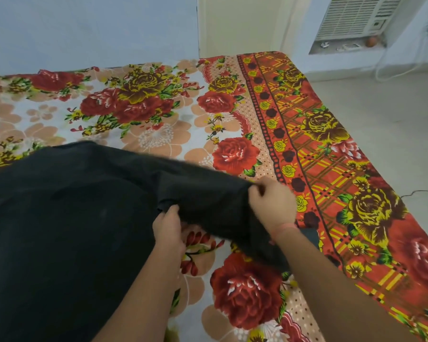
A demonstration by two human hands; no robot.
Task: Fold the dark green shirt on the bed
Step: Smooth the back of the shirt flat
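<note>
Head view, one entry, L to R. Item 1: dark green shirt (72, 218), reads near black in this light. Main body lies spread flat on the floral-covered bed (158, 107) at L, over its near-left part, w/ one portion (sleeve or side panel, we can't tell which) raised off the cover toward centre-right. Item 2: left hand (168, 223), under the raised edge, fingertips tucked up into the cloth. We read that as a pinch on the hem, tho blur hides the exact finger lay. Item 3: right hand (272, 203), fingers curled close together over the far end of the same raised portion, clamped on the fabric; thin red thread (286, 228) at that wrist. Item 4: bed's orange-check edge, then pale floor (381, 119) & a window AC unit (356, 18) at far R, none in play. Step in hand, as we judge it: carrying the lifted portion across onto the body for a first fold. To do it well we'd hold both pinches level so the edge is taut btwn hands, then lay it down parallel to the shirt's side w/o dragging the flat body. Last, smooth from crease outward. Risk: slack cloth bunching under the left hand & skewing the fold.
</note>
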